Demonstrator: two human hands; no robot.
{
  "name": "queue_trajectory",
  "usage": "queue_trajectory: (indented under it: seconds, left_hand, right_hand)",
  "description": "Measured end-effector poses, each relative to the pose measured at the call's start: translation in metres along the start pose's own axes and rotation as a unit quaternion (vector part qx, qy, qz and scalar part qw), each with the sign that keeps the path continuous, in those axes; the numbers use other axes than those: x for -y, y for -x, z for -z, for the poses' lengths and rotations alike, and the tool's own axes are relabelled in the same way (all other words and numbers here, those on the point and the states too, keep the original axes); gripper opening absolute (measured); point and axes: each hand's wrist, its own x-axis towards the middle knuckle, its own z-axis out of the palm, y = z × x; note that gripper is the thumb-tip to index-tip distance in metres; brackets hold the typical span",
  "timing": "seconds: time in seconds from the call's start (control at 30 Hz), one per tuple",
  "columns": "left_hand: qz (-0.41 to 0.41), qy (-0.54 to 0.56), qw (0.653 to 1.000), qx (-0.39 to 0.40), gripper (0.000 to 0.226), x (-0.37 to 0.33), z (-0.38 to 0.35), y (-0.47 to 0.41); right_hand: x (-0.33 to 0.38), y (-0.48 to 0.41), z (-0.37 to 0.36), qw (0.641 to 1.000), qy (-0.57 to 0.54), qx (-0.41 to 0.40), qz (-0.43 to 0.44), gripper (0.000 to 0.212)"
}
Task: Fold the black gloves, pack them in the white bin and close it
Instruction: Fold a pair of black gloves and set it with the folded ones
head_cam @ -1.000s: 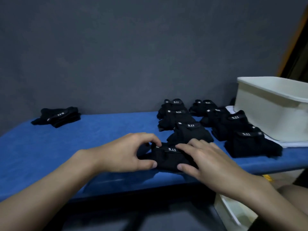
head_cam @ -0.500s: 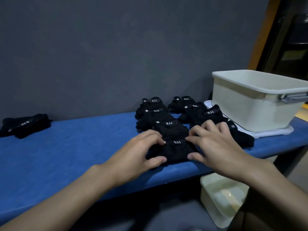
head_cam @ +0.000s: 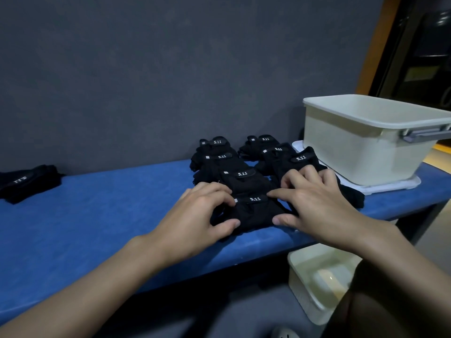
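Folded black glove point(head_cam: 253, 212) gripped at the blue table's point(head_cam: 97, 215) near edge.
The left hand point(head_cam: 195, 217) and right hand point(head_cam: 317, 203) curl fingers and thumbs round its ends, hiding them; the white bin point(head_cam: 353, 152), far right, runs out of frame.

Dim indoor light, muted colours, soft shadows, wide-angle bending at edges, slight softness

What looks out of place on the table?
One glove bundle lies alone at the far left of the blue table, apart from the folded rows beside the white bin. The left hand and right hand grip the front glove; nothing else stands out.
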Motion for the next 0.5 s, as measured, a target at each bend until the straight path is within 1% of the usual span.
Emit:
queue_trajectory:
  seconds: [0.17, 0.33, 0.5]
  left_hand:
    - [-0.001, -0.01, 1.0, 0.001, 0.048, 0.0024, 0.0028, -0.0006]
    - [-0.008, 0.014, 1.0, -0.013, 0.041, 0.0033, 0.0035, -0.0002]
    - [-0.018, 0.023, 0.999, -0.021, 0.04, 0.0008, 0.0046, -0.0007]
  right_hand:
    - [0.0009, -0.0035, -0.0009, 1.0, -0.001, 0.003, 0.0, 0.064]
    - [-0.0007, -0.004, 0.0013, 1.0, -0.024, -0.005, 0.0, 0.062]
    - [-0.0005, -0.0038, 0.0031, 0.999, -0.038, -0.011, -0.001, 0.059]
